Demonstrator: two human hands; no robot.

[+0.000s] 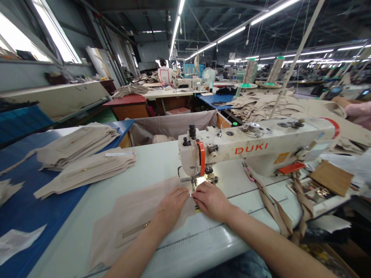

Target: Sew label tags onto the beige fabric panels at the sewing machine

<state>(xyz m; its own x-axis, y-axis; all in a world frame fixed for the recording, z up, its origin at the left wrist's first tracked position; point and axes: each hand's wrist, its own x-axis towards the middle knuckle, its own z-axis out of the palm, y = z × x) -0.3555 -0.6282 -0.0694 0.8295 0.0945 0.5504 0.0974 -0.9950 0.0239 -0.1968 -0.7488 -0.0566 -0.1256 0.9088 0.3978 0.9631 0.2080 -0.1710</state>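
A beige fabric panel [131, 208] with a zipper [135, 230] set into it lies on the sewing machine's bed, its right edge at the needle area. My left hand [173, 205] rests on the panel, fingertips closed together on the edge just in front of the presser foot [193, 184]. Close beside it, my right hand [213, 201] has its fingers bent and pressed together at the same edge. A small white bit shows between the fingertips; what it is I cannot make out. The white sewing machine [255, 139] stands behind both hands, its lamp lighting the needle area.
Stacked beige panels [87, 170] lie to the left, partly on a blue table [60, 210]. Right of the needle are scissors [247, 172], hanging fabric strips [272, 208] and a tray of small parts [321, 191]. Thread cones [249, 73] stand behind. A person's sleeve [359, 114] shows far right.
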